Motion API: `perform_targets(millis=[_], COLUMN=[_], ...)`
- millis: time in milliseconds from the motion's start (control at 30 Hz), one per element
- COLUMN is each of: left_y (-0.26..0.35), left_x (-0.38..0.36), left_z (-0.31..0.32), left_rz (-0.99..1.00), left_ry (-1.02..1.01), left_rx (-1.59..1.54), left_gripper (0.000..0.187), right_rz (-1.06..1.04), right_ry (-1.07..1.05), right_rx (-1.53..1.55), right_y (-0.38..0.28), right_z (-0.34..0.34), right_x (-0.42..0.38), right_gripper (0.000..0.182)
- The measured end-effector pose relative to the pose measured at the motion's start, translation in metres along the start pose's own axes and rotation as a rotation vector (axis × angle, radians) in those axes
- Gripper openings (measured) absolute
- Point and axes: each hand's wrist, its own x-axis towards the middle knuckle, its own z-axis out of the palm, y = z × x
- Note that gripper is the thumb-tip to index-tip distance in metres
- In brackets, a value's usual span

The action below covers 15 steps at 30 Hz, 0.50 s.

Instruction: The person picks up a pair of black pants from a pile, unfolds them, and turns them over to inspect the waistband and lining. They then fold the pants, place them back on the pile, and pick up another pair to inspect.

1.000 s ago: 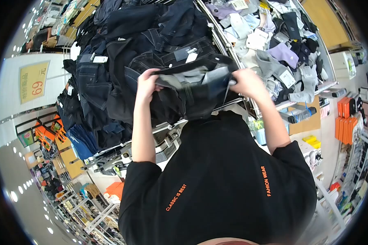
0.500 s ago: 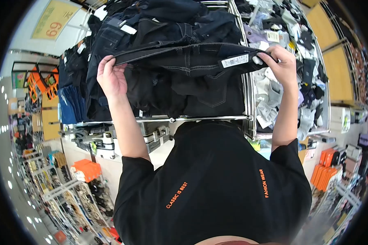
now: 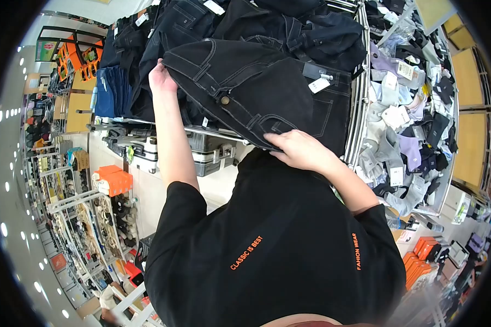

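Note:
A pair of black jeans (image 3: 245, 71) with pale stitching and a waist button lies spread over a pile of dark jeans (image 3: 185, 22). My left hand (image 3: 162, 79) is closed on the waistband's far left corner. At the waistband's near right end, my right hand (image 3: 294, 148) pinches the edge near a front pocket, close to my shirt. Just right of these jeans, a white tag (image 3: 319, 84) lies on another black pair.
Right of the jeans, a metal-framed bin (image 3: 357, 122) borders a heap of socks (image 3: 398, 117). Folded blue jeans (image 3: 112, 92) lie at the left. Suitcases (image 3: 210, 155) stand below the display; orange boxes (image 3: 113, 181) are at lower left.
The black jeans have turned over from the back to the front, with their waistband now slanting down to the right. My right hand has moved down and left towards my body.

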Motion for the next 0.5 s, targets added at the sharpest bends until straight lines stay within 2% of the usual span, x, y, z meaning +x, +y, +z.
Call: perform_targets(millis=[100, 133, 233, 267, 367, 400, 500], left_y=[0.010, 0.008, 0.009, 0.012, 0.008, 0.007, 0.024], left_x=[-0.004, -0.021, -0.064, -0.059, -0.046, -0.055, -0.028], left_z=[-0.005, 0.008, 0.035, 0.037, 0.014, 0.021, -0.006], left_rz=[-0.078, -0.039, -0.057, -0.010, 0.241, 0.256, 0.378], left_ry=[-0.093, -0.067, -0.260, -0.213, -0.329, -0.332, -0.412], left_rx=[-0.040, -0.033, 0.073, 0.240, 0.527, 0.478, 0.381], left_gripper=[0.023, 0.024, 0.020, 0.002, 0.018, 0.033, 0.034], right_rz=[-0.101, -0.120, -0.121, -0.101, -0.076, -0.092, -0.171], right_ry=[0.067, 0.172, 0.256, 0.212, 0.131, 0.139, 0.184], right_rx=[-0.091, -0.066, -0.102, -0.085, -0.059, -0.064, 0.009], right_y=[0.000, -0.004, -0.003, -0.004, -0.016, -0.026, -0.058], right_z=[0.007, 0.011, 0.014, 0.014, 0.007, 0.001, -0.012], right_x=[0.004, 0.004, 0.009, 0.010, 0.021, 0.026, 0.050], right_gripper=[0.030, 0.014, 0.024, 0.026, 0.032, 0.034, 0.029])
